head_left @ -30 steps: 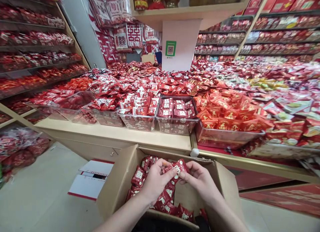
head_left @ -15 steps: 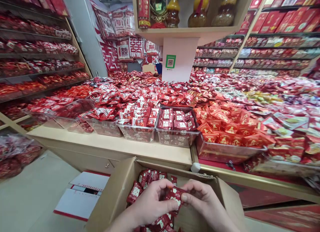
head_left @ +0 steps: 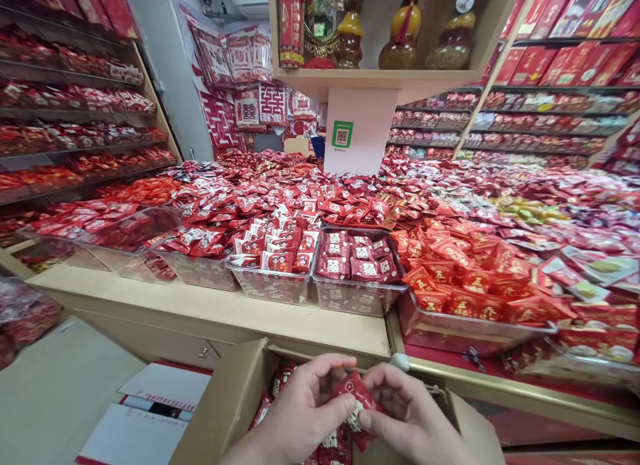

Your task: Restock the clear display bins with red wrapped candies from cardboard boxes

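At seven o'clock, loose packets (head_left: pixel 261 409) lie in the carton (head_left: pixel 225 401), not yet taken up; at six, your left hand (head_left: pixel 301 409) clamps one red packet (head_left: pixel 362 395); at twelve, the tray (head_left: pixel 350 298) stands filled; at five, your right hand (head_left: pixel 403 411) pinches that same packet.

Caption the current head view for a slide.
Left hand and right hand hold a red packet over an open cardboard box holding more.

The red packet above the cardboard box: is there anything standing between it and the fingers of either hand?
Nothing visible does. The left hand and the right hand both hold the red packet directly, above the open cardboard box.
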Motion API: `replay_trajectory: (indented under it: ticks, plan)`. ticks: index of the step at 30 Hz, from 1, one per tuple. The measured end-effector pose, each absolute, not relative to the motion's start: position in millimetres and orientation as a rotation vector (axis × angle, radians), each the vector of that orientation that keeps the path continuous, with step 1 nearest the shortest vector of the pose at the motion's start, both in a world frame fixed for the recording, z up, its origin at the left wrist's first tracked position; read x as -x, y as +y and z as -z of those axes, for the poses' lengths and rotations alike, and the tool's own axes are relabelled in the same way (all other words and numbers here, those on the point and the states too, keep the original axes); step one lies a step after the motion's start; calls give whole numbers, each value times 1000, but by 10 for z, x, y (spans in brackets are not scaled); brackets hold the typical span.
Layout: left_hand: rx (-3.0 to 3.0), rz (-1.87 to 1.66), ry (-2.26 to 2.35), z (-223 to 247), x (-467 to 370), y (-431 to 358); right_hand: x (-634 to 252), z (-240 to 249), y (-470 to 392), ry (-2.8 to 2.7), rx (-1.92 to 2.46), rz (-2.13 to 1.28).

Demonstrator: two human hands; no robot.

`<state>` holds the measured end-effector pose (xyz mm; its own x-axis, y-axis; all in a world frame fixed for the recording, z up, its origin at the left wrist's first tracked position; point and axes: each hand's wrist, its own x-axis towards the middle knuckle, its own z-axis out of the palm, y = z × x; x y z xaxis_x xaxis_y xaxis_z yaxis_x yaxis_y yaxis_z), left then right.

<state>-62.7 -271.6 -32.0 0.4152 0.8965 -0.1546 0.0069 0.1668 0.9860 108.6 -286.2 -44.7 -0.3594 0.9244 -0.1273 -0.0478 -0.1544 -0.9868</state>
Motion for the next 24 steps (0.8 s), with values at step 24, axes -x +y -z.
replay_trajectory:
  ticks: [24]
  plan:
    - [-1405, -1050, 1001, -215, 896, -1896, -1356, -406, -13, -2870, 2167, 389]
